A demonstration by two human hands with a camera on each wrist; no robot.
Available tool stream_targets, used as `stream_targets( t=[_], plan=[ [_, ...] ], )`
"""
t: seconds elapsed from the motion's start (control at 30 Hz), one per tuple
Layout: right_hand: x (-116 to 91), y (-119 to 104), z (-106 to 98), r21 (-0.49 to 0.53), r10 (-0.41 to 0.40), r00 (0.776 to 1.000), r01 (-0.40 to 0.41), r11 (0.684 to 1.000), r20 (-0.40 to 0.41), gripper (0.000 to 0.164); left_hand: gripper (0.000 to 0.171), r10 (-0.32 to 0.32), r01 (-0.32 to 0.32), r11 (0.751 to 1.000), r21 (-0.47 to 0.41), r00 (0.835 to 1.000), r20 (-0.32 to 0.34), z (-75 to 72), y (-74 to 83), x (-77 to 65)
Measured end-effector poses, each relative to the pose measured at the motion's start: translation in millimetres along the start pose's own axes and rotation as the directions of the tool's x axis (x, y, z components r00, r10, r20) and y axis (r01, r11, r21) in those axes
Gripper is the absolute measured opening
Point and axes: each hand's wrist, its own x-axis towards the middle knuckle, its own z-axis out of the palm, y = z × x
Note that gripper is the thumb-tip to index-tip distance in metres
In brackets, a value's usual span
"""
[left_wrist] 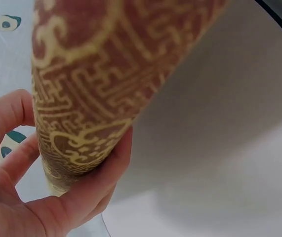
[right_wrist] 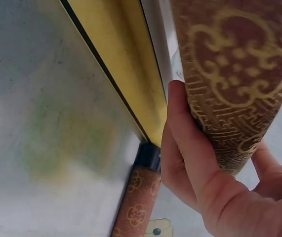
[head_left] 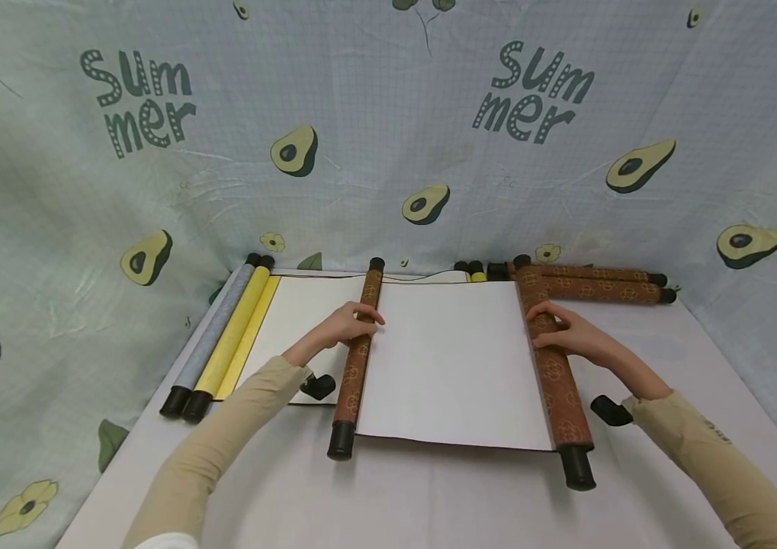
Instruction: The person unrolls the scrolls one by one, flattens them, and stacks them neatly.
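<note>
A left hand (head_left: 349, 324) and right hand (head_left: 569, 334) are each gripping a brown roller (head_left: 352, 377) (apparently to keep the white paper (head_left: 453, 366) between spread).

The left hand (head_left: 349, 325) and right hand (head_left: 562, 333) grip brown patterned scroll rollers (head_left: 351, 385), white paper (head_left: 457, 362) spread between; yellow scroll (head_left: 232, 335) and grey scroll (head_left: 212, 335) lie on the table (head_left: 429, 503).

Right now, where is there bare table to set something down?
Bare: the table in front of the held scroll; also between the right sleeve and the back brown rolls. Crowded: left, with grey roll and yellow roll.
</note>
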Motion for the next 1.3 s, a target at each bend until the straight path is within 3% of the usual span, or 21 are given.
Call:
stream_targets(
  t=[0.17,0.37,0.6,0.8,0.93,1.1,1.3],
  plan=[
    [-3,-1,-4,0.036,0.044,0.999,-0.045,0.998,0.026,0.054,0.029,-0.032,0.033,0.999,-0.019,0.999,0.032,-3.2,0.8,-1.0],
    [-5,-3,-7,0.047,0.085,0.996,-0.087,0.995,0.04,0.053,0.025,-0.065,0.065,0.998,-0.023,0.998,0.008,-4.2,-0.3,0.8],
    [-3,0,-5,0.039,0.093,0.996,-0.094,0.995,0.016,0.045,0.024,-0.035,0.035,0.999,-0.037,0.999,-0.002,-6.2,-1.0,0.4],
    [-1,1,2,-0.022,0.053,0.995,-0.055,0.998,-0.085,0.048,0.026,-0.016,0.016,0.999,-0.05,1.0,-0.009,-7.0,0.8,-2.9],
    [-2,1,3,-0.056,0.018,0.991,-0.025,0.998,-0.131,0.049,0.026,-0.001,-0.001,0.999,-0.044,0.999,-0.049,-5.4,2.2,-4.8],
    [-4,0,0,-0.035,0.002,0.992,-0.007,0.999,-0.128,0.05,0.026,0.035,-0.041,0.998,-0.056,0.995,-0.096,-5.3,2.6,-5.1],
    [-8,1,-5,0.043,0.003,0.995,0.001,0.999,-0.098,0.053,0.031,0.05,-0.054,0.997,-0.061,0.996,-0.067,-10.3,-1.6,-4.7]
  ],
)
